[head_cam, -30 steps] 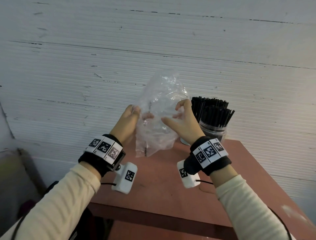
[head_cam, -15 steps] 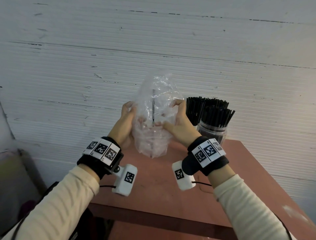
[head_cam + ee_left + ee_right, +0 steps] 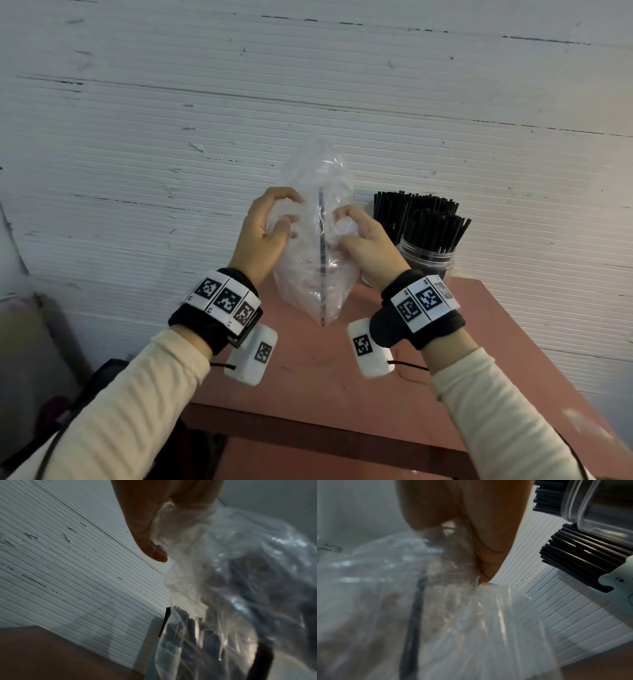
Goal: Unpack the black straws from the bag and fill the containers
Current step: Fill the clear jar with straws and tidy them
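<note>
White ribbed wall, red table (image 3: 342, 377). Head view, centre: left hand (image 3: 263, 233) and right hand (image 3: 363, 240) grip clear bag (image 3: 315, 267) upright, so last straw (image 3: 321, 246) stands reachable; full jars (image 3: 428, 260) right. Wrist views: fingers pinch plastic.

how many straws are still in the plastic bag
1 that shows: a single black straw stands upright inside the clear plastic bag, held above the table between the left hand and right hand. Crumpled plastic might hide more.
</note>
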The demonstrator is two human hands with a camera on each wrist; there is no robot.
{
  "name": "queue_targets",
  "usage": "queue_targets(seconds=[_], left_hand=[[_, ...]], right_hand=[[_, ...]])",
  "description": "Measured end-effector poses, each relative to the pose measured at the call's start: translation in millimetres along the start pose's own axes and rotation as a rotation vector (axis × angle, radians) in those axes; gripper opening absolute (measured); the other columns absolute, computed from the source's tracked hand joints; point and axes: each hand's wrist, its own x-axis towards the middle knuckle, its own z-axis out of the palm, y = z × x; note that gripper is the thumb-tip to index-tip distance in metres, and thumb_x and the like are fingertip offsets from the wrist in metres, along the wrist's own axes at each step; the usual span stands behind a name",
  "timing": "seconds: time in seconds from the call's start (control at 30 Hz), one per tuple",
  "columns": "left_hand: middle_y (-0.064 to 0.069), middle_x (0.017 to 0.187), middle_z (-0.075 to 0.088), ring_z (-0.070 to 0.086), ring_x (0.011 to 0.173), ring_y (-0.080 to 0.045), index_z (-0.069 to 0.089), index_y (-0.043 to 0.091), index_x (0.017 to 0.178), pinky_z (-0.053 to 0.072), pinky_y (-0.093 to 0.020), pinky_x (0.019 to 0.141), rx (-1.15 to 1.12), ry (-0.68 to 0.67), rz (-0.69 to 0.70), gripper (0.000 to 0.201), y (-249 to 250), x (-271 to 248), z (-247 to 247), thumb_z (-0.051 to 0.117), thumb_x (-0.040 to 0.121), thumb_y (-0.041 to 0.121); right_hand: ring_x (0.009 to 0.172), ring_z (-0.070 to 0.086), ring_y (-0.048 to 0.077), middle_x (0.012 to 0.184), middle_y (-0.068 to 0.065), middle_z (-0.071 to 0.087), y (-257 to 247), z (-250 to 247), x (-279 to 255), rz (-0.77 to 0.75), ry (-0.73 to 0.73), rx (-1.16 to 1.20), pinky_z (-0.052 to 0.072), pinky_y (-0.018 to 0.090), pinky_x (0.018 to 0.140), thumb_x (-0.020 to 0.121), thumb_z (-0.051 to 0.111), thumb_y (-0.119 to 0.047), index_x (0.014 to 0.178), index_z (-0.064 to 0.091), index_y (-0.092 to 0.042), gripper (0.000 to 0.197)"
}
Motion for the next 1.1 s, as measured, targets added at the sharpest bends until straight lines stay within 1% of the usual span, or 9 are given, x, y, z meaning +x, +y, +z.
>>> queue_targets(seconds=[0.1, 0.2, 0.4, 0.5, 0.6, 0.8, 0.9, 0.97, 1.1], left_hand=[[0.011, 0.130, 0.054, 0.051, 0.124, -0.009, 0.052, 0.033, 0.122, 0.047, -0.028, 0.100, -0.034, -0.118, -0.047, 0.037, 4, -1, 1, 0.054, 0.089, 0.017], [0.010, 0.132, 0.051, 0.051, 0.119, 0.005, 0.045, 0.024, 0.131, 0.045, -0.016, 0.095, -0.052, -0.192, -0.057, 0.049, 4, -4, 1, 0.067, 0.088, 0.023], [0.016, 0.089, 0.063, 0.061, 0.087, -0.005, 0.058, 0.028, 0.087, 0.049, -0.032, 0.086, 0.071, -0.111, -0.045, 0.015, 4, 0, 6, 0.073, 0.084, 0.024], [0.005, 0.082, 0.065, 0.062, 0.082, -0.012, 0.055, 0.021, 0.076, 0.052, -0.043, 0.088, 0.102, -0.030, -0.056, 0.018, 4, 5, 7, 0.068, 0.088, 0.020], [0.003, 0.090, 0.069, 0.067, 0.092, -0.020, 0.054, 0.018, 0.077, 0.053, -0.052, 0.088, 0.144, 0.086, -0.134, 0.019, -1, 11, 7, 0.066, 0.087, 0.029], [0.004, 0.087, 0.062, 0.059, 0.082, -0.020, 0.047, 0.020, 0.081, 0.046, -0.030, 0.073, 0.323, 0.237, -0.193, 0.018, -5, 20, 3, 0.057, 0.094, 0.028], [0.003, 0.091, 0.061, 0.058, 0.085, -0.020, 0.049, 0.021, 0.091, 0.039, -0.024, 0.071, 0.349, 0.254, -0.236, 0.007, -10, 22, 2, 0.056, 0.093, 0.020], [0.005, 0.094, 0.061, 0.059, 0.085, -0.021, 0.051, 0.025, 0.097, 0.041, -0.024, 0.068, 0.326, 0.234, -0.235, 0.011, -11, 21, 2, 0.056, 0.091, 0.017], [0.013, 0.096, 0.058, 0.060, 0.078, -0.012, 0.049, 0.029, 0.106, 0.048, -0.028, 0.071, 0.275, 0.148, -0.185, 0.021, -8, 13, 7, 0.055, 0.090, 0.017]], right_hand=[[0.077, 0.058, 0.033, 0.087, 0.017, 0.061, -6, -2, -4, 0.036, -0.041, 0.091, 0.047, 0.050, 0.074, 0.078, 0.055, -0.004, 0.100, 0.051, -0.016, 0.025], [0.078, 0.063, 0.035, 0.095, 0.026, 0.066, -8, -7, -7, -0.036, -0.060, -0.055, 0.053, 0.055, 0.079, 0.085, 0.065, -0.012, 0.106, 0.053, -0.014, 0.025], [0.079, 0.063, 0.046, 0.096, 0.024, 0.068, -8, -7, -9, -0.168, -0.009, -0.289, 0.052, 0.055, 0.079, 0.095, 0.058, -0.015, 0.109, 0.062, -0.008, 0.016], [0.071, 0.065, 0.016, 0.093, -0.003, 0.067, -6, -8, -8, -0.176, 0.005, -0.344, 0.053, 0.033, 0.072, 0.097, 0.056, -0.019, 0.108, 0.060, -0.014, 0.013], [0.100, 0.054, 0.003, 0.115, -0.017, 0.056, 0, -11, -6, -0.218, 0.045, -0.483, 0.038, 0.014, 0.089, 0.096, 0.057, -0.026, 0.115, 0.055, -0.025, 0.019], [0.133, 0.020, 0.030, 0.143, 0.007, 0.026, 0, -9, -8, -0.210, 0.304, -0.752, 0.019, 0.038, 0.109, 0.085, 0.065, -0.047, 0.120, 0.056, -0.047, 0.036], [0.119, 0.033, 0.022, 0.128, 0.004, 0.041, -4, -5, -9, -0.456, 0.478, -0.787, 0.021, 0.018, 0.101, 0.085, 0.069, -0.037, 0.106, 0.067, -0.031, 0.022], [0.091, 0.048, 0.011, 0.099, 0.000, 0.058, -9, -2, -9, -0.550, 0.390, -0.728, 0.034, 0.012, 0.083, 0.087, 0.067, -0.022, 0.089, 0.069, -0.016, 0.006], [0.070, 0.062, 0.009, 0.074, -0.002, 0.070, -10, 6, -1, -0.332, 0.133, -0.801, 0.052, 0.022, 0.071, 0.091, 0.062, -0.019, 0.085, 0.073, -0.011, 0.014]])
